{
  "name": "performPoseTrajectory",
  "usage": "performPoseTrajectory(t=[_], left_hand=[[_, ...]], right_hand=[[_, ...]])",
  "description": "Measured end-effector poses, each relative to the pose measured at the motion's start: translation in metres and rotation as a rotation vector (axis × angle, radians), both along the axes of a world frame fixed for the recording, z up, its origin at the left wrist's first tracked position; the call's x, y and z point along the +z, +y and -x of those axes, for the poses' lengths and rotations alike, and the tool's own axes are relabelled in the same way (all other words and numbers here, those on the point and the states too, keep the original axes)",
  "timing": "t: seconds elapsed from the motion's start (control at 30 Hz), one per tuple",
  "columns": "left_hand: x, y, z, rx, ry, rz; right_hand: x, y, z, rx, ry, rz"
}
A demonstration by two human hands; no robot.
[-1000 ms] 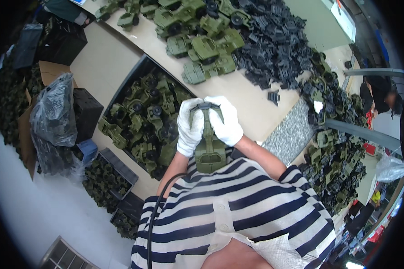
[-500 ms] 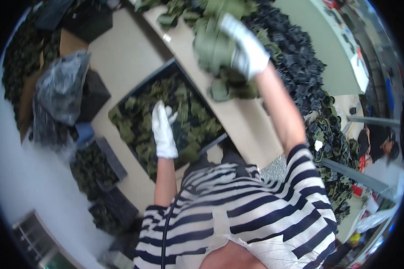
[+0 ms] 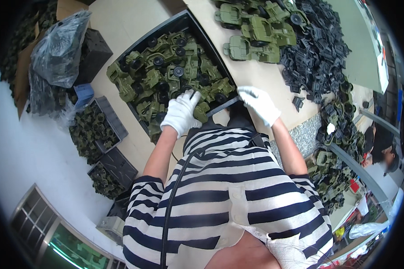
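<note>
A black crate (image 3: 205, 38) full of olive-green toy jeeps (image 3: 159, 74) with black wheels lies in front of me. At its near side, my left hand (image 3: 181, 114), in a white glove, bends its fingers over the rim among the jeeps, its thumb toward my body. At the near right corner my right hand (image 3: 259, 106), gloved too, has its fingers closed on the rim; its thumb is hidden. More green jeep bodies (image 3: 258, 31) stand in a group on the table (image 3: 242, 74), right of the crate.
Black plastic parts (image 3: 316, 49) lie heaped beyond the jeep bodies, with one loose part (image 3: 298, 103) apart. To the left are a plastic bag (image 3: 63, 54) on a box and smaller dark crates (image 3: 110, 114) of green parts. Another person (image 3: 384, 148) is at far right.
My right hand has left the green jeep bodies on the table and come down to the crate's corner. My left hand has moved from above the jeeps to the crate's near rim.
</note>
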State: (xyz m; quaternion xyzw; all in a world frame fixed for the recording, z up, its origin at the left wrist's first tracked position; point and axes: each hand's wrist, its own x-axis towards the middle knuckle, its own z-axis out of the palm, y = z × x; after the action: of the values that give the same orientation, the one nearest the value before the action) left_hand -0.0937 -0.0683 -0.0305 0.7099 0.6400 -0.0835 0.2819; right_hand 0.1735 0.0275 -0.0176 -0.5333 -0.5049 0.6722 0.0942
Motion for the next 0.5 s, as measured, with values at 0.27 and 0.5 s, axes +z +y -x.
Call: performPoseTrajectory(t=[0.27, 0.5], left_hand=[[-0.044, 0.004, 0.042, 0.516, -0.667, 0.035], [-0.023, -0.003, 0.030, 0.182, -0.547, -0.237]], right_hand=[[-0.030, -0.041, -0.024, -0.120, -0.068, -0.002], [-0.025, -0.020, 0.018, 0.193, -0.109, -0.374]])
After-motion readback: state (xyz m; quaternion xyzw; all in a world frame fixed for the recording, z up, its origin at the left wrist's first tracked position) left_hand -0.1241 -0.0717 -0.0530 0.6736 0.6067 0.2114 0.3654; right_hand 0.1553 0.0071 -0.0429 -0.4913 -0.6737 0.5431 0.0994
